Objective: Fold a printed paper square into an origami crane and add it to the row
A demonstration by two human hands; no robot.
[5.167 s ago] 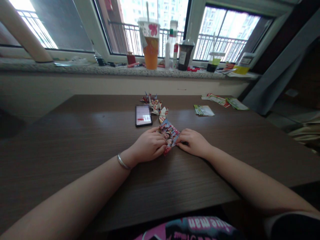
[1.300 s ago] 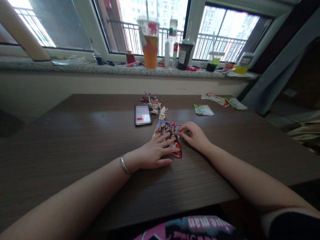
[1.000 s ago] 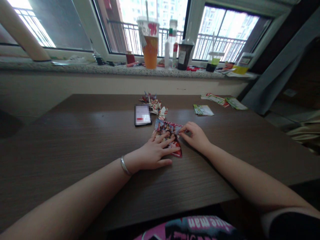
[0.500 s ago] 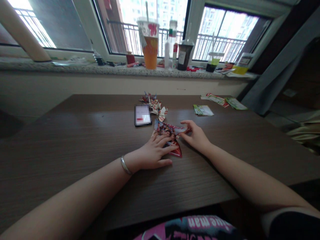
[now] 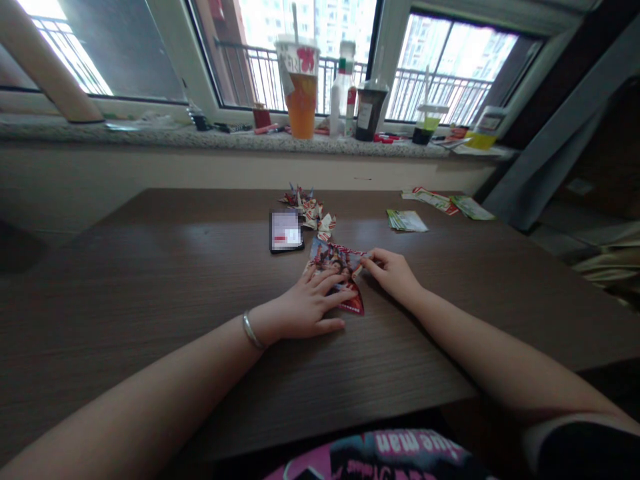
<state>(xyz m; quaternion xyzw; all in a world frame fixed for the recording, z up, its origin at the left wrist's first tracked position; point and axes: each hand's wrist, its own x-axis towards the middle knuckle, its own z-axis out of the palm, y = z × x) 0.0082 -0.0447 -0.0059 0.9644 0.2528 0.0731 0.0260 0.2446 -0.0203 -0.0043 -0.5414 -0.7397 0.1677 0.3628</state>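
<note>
Printed paper [image 5: 334, 261], folded and brightly coloured, lies flat on the table [image 5: 165, 280] straight ahead of the person, just this side of a phone [image 5: 286, 231]. Its long axis runs away from the person, from a red tip nearest the body up to a wider far edge beside the phone. The left hand [image 5: 306, 308] lies on its near half, palm down, fingers spread wide and pointing up along that axis, pinning it to the wood; a bracelet [image 5: 249, 330] sits on that wrist. The right hand [image 5: 396, 275] comes in from the right side and pinches the paper's far right corner between thumb and forefinger, the other fingers curled. Both hands touch the sheet; the left covers more of it.

Beyond the phone sits a small heap of folded paper pieces [image 5: 311, 208], and leaflets [image 5: 407, 221] lie well off to the right. On the window sill [image 5: 150, 138] stand an orange drink cup [image 5: 301, 93] with a straw, more than half full, a white bottle [image 5: 341, 90], a dark drink cup [image 5: 371, 107] and a small cup [image 5: 426, 125] with green liquid low in it.
</note>
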